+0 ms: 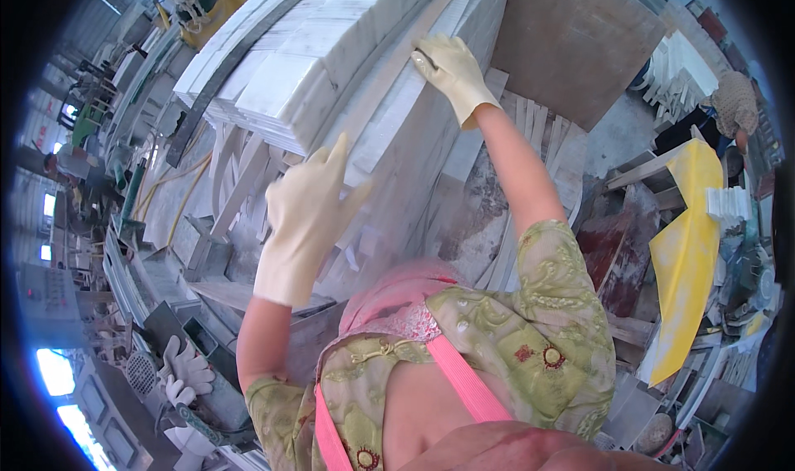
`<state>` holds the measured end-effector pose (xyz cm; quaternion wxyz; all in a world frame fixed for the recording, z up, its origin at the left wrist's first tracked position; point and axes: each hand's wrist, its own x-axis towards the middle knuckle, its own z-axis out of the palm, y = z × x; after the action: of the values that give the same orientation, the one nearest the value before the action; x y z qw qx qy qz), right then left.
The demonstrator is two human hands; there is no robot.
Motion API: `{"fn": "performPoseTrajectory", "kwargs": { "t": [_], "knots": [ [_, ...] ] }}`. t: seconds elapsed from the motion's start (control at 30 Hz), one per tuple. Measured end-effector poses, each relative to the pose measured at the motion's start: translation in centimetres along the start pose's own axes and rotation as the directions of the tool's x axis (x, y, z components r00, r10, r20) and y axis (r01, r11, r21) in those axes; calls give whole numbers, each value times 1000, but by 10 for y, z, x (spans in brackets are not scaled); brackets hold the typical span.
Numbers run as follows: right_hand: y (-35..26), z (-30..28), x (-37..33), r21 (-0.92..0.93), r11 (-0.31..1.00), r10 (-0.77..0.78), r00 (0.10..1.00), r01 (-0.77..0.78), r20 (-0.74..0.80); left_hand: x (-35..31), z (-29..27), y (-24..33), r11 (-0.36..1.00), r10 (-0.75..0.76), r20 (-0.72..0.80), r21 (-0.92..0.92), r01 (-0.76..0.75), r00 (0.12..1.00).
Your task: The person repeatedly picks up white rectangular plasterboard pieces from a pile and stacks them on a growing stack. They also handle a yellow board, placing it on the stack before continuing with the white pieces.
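Observation:
My left hand (305, 210), in a cream rubber glove, is at the near end of a stack of white, grey-veined stone slabs (281, 98). Its index finger and thumb are spread apart, and the fingertip is beside the near end of a long narrow beige strip (389, 86). Farther along that strip, my right hand (451, 73), gloved the same way, has its fingers curled at the strip's edge. The right fingertips are partly hidden. A pale stone ledge (406, 111) runs alongside the strip, beneath the right hand.
A large brown board (575, 44) leans at the far right. Yellow sheeting (687, 256) hangs on the right, near another person (733, 106). Loose stone strips (555, 135) lie below the board. Spare gloves (186, 367) rest at lower left. Another person (74, 164) is at far left.

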<state>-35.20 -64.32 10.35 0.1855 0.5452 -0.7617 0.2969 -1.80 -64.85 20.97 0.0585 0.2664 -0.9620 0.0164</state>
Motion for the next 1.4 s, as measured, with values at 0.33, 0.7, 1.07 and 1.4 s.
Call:
{"fn": "performPoseTrajectory", "kwargs": {
  "t": [0.33,0.7,1.07,1.4],
  "knots": [
    [-4,-3,3,2,999,-35,997,35,-74,-14,38,-33,955,-288,91,-44,293,953],
    [1,6,0,53,998,42,996,-38,-81,-36,-16,-19,970,-50,-172,-243,7,984],
    [-4,7,-11,132,987,107,989,-94,-100,-51,-27,-42,958,-120,-116,-275,84,986],
    [2,19,-11,138,990,44,979,-17,-199,-24,-2,-27,984,1,-191,-173,-34,982]
  ]
}}
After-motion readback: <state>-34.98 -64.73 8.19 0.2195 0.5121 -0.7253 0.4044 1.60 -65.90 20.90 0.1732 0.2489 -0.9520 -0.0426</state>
